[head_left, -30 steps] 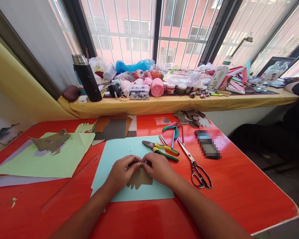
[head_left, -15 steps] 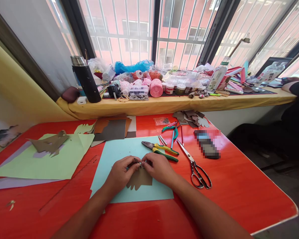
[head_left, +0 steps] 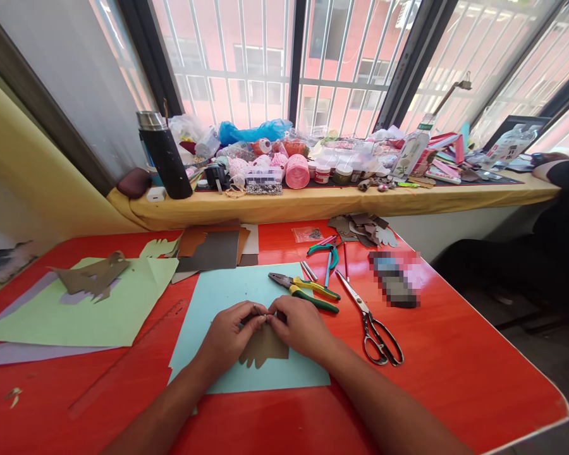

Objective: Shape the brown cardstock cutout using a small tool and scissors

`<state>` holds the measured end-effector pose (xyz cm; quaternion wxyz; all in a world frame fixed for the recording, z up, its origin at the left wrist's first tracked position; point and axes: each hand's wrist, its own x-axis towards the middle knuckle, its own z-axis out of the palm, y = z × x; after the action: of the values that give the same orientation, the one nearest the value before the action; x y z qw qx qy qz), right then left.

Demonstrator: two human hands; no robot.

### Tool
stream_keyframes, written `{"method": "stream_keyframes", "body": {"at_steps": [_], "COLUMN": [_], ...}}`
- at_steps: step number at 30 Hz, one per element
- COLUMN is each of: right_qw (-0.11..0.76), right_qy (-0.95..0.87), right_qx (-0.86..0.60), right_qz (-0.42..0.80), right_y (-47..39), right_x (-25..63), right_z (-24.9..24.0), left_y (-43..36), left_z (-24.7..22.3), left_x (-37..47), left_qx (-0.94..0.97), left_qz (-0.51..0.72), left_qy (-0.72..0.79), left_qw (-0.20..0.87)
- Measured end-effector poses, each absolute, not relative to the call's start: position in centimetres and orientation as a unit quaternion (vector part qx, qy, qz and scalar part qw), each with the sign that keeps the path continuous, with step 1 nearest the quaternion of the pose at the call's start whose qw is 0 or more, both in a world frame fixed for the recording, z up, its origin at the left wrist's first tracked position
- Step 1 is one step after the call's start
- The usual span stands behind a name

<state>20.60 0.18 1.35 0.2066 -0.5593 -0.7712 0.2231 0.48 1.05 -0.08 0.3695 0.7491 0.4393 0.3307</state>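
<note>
My left hand (head_left: pixel 232 328) and my right hand (head_left: pixel 299 322) meet fingertip to fingertip over the light-blue sheet (head_left: pixel 227 284). Both are closed in a pinch; something small sits between the fingertips, too hidden to name. Right under them lies a brown cut-out piece (head_left: pixel 268 346) with a scalloped edge, its upper part covered by my fingers. Combination pliers (head_left: pixel 308 291) with yellow-and-green handles rest just beyond my right hand. Farther right, large scissors (head_left: pixel 370 319) lie on the red table (head_left: pixel 436 373).
At left, a brown offcut (head_left: pixel 92 275) lies on green paper (head_left: pixel 137 309). Dark and brown sheets (head_left: pixel 215 246) are stacked behind. Teal-handled pliers (head_left: pixel 332 256), scraps (head_left: pixel 360 229) and a blurred dark object (head_left: pixel 393 278) lie right. Clutter and a black flask (head_left: pixel 165 158) fill the sill.
Both hands stay together in nearly the same place, with only slight shifts of the fingers. The whole view has tilted a little; the tools and papers have not moved.
</note>
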Motion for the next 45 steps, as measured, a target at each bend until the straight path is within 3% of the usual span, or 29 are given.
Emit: {"method": "stream_keyframes", "body": {"at_steps": [45], "right_qw": [0.207], "right_qy": [-0.777], "right_qx": [-0.550], "right_qz": [0.225], "right_y": [0.28], "right_x": [20.80], "right_z": [1.16], "left_y": [1.08], "left_z": [0.02], "left_x": [0.66], "left_qx": [0.753], "left_qz": [0.342], "left_qy": [0.432], "left_qw": [0.359]}}
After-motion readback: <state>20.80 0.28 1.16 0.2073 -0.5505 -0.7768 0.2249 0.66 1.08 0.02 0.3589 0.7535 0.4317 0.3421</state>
